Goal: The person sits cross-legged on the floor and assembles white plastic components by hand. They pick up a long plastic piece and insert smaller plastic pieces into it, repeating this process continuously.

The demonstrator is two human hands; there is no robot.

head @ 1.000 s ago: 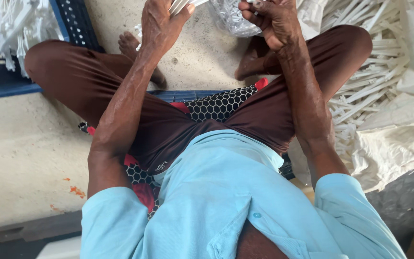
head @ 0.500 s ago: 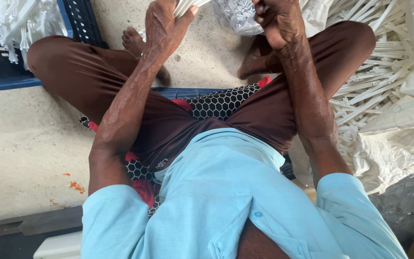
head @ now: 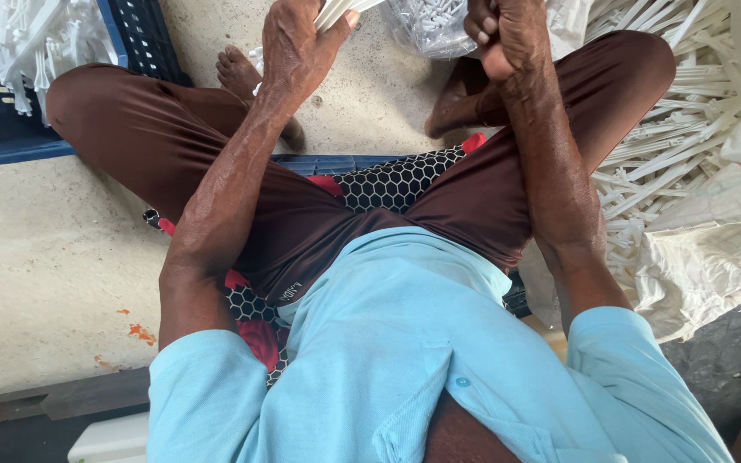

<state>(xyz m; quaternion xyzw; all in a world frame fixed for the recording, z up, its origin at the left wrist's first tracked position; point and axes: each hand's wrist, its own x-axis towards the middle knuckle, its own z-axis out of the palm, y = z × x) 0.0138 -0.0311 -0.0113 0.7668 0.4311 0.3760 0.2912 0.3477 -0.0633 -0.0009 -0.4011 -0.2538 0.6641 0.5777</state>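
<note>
While a blue crate (head: 10, 129) and heaped white sticks (head: 671, 146) flank the knees, thin white rods (head: 340, 10) are gripped by the left hand (head: 298, 43), the right hand (head: 503, 34) fisted.

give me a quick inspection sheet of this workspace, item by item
surface: bare concrete floor with a few orange specks; the person sits on it over a honeycomb-patterned mat.
job's things: a bunch of white plastic sticks in the left hand; a clear bag of small white parts by the right hand.
clutter: heap of white sticks on the right, pale woven sack beside it, blue crate of white parts on the left.
grippers: left hand closed round the sticks; right hand fisted, contents hidden.
cables: nothing seen.
surroundings: dark ledge along the near floor edge; no other people seen.
</note>
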